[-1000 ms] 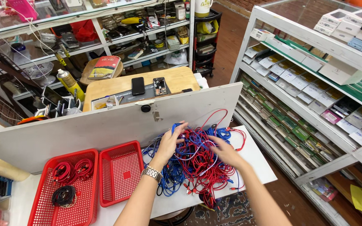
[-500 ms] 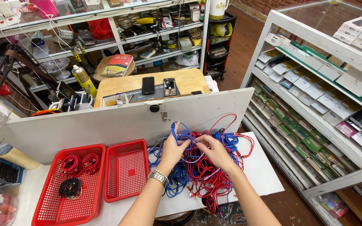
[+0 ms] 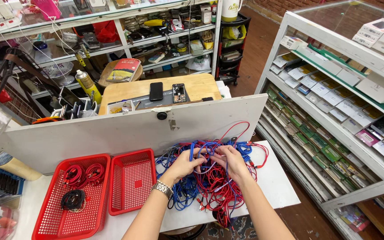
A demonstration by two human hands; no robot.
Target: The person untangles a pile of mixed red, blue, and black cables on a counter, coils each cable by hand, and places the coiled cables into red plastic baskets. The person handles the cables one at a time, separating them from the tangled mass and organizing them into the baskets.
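Cables point(image 3: 210, 186) red, blue; baskets point(image 3: 132, 182) red; table point(image 3: 276, 182) white.

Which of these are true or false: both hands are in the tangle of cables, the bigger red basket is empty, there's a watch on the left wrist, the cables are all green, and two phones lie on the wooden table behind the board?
1. Both the left hand and the right hand are in the tangle of cables. True.
2. The larger red basket is empty. False: it holds coiled red cables and a coiled black cable.
3. A watch is on the left wrist. True.
4. The cables are all green. False: they are red and blue.
5. Two phones lie on the wooden table. True.
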